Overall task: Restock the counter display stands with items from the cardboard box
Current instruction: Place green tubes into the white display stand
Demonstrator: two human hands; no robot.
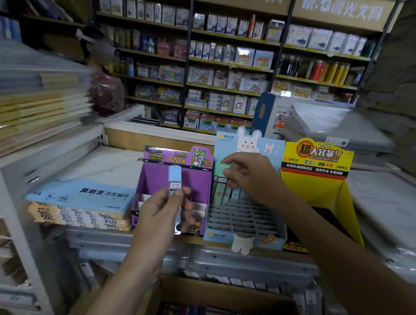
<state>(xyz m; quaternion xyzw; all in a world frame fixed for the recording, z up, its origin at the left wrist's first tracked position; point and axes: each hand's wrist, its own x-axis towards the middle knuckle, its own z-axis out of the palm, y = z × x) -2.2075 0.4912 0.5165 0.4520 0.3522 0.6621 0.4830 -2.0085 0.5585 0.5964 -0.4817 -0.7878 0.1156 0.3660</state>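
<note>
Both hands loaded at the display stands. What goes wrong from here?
1. Right hand pinches the mint-green slim plastic case among cases standing in the back row of the pale blue rabbit-print cardboard stand; a nudge may tip neighbours.
2. Left hand holds the light blue slim plastic case in front of the purple cardboard stand; it could get slotted there by mistake.

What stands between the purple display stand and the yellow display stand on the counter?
In the head view, the blue rabbit display stand stands between them; the right hand holds a green case at its back row.
</note>
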